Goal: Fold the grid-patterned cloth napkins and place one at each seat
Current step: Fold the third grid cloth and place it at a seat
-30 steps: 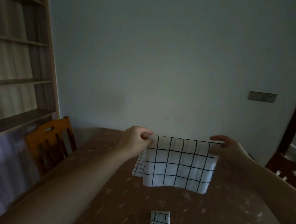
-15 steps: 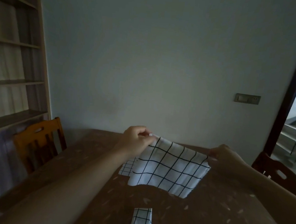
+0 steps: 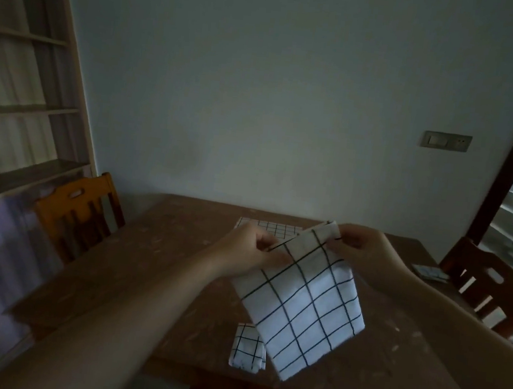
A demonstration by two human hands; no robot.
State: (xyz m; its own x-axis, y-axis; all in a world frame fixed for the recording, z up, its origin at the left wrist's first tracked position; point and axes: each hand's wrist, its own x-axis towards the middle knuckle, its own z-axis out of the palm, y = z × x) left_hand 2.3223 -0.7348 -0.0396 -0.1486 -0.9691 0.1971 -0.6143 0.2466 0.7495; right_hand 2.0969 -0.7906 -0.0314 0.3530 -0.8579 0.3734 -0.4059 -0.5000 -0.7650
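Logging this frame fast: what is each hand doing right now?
Left hand: closed, pinching the top edge of the held napkin.
Right hand: closed, pinching the same napkin's upper corner.

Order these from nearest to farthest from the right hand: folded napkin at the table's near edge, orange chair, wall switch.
From the right hand:
1. Folded napkin, below and left, near edge.
2. Wall switch, above on the wall; close to the napkin's distance.
3. Orange chair, far left.

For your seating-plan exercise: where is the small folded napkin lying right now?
In the head view, the folded napkin lies on the table near its front edge, just left of the napkin hanging from both hands.
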